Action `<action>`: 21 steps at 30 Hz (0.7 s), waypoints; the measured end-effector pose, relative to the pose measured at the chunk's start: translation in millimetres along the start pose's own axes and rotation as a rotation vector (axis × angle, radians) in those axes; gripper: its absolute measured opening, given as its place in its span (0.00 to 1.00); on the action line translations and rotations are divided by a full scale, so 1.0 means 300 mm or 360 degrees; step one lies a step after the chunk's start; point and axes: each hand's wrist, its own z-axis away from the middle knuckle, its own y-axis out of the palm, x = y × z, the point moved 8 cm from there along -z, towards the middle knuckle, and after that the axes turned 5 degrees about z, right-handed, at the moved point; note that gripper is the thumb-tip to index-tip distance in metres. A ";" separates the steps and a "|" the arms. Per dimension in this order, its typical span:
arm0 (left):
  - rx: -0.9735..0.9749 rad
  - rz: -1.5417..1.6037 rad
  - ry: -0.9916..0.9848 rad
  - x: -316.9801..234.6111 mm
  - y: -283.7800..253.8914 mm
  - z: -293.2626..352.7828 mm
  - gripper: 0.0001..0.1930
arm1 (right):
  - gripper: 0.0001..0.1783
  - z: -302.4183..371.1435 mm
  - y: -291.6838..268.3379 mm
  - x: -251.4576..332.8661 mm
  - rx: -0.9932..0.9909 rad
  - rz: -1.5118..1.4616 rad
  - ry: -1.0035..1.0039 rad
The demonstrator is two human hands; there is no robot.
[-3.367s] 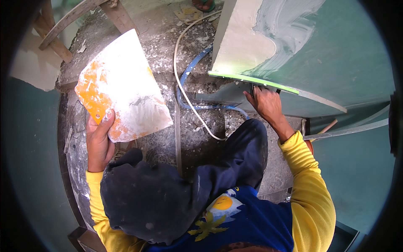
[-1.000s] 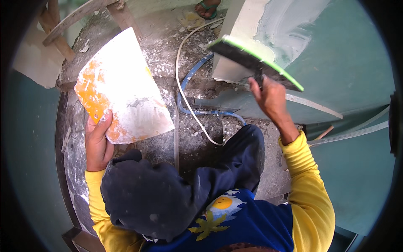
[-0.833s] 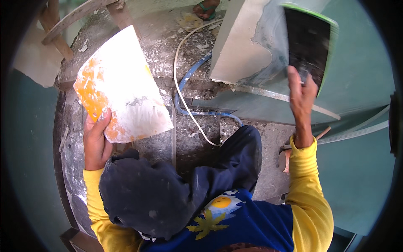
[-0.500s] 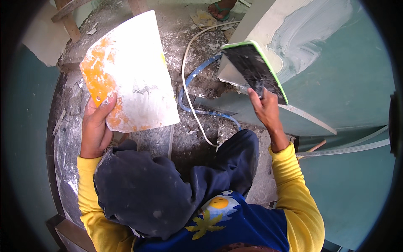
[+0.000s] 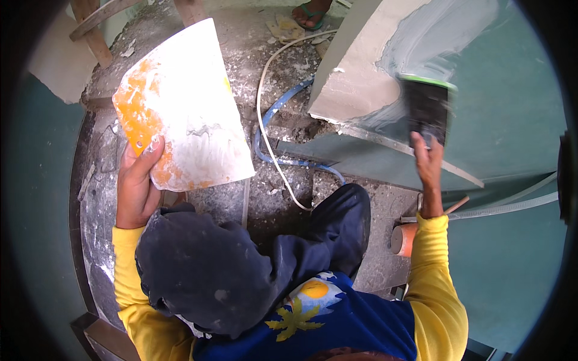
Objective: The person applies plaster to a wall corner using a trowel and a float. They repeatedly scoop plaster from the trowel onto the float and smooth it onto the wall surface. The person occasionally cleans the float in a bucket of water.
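My left hand (image 5: 137, 183) grips the lower left edge of a plastering board (image 5: 192, 114), orange plastic with white plaster smeared over most of its face. The thumb lies on top and the other fingers are hidden beneath. On the right, my right hand (image 5: 428, 161) is closed round the handle of a plastering float (image 5: 426, 108), dark-faced with a bright green edge and blurred by motion. The float lies over the green wall (image 5: 500, 120), just right of the pale pillar edge. A patch of white plaster (image 5: 430, 36) is spread on the wall above it.
A white cable (image 5: 260, 99) and a blue hose (image 5: 280, 105) curve over the debris-strewn floor. An orange bucket (image 5: 405, 239) lies beside my right forearm, near a corrugated conduit (image 5: 512, 208). Another person's sandalled foot (image 5: 311, 15) shows at the top. Timber pieces (image 5: 93, 30) stand upper left.
My right hand has carried the float rightward and slightly down, from over the pillar's corner onto the green wall. The orange bucket has come into sight. The board has barely moved.
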 end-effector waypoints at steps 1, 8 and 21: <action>0.0003 -0.0001 -0.0001 0.001 0.004 -0.006 0.23 | 0.22 0.018 -0.061 0.001 -0.0057 -0.0174 0.0068; 0.0043 -0.0083 0.0032 0.005 -0.002 -0.015 0.25 | 0.19 0.127 0.301 0.304 0.0430 0.0594 -0.0739; 0.0000 -0.0028 0.0065 0.000 -0.024 -0.009 0.27 | 0.22 -0.034 0.191 0.466 -0.0014 0.0716 -0.0616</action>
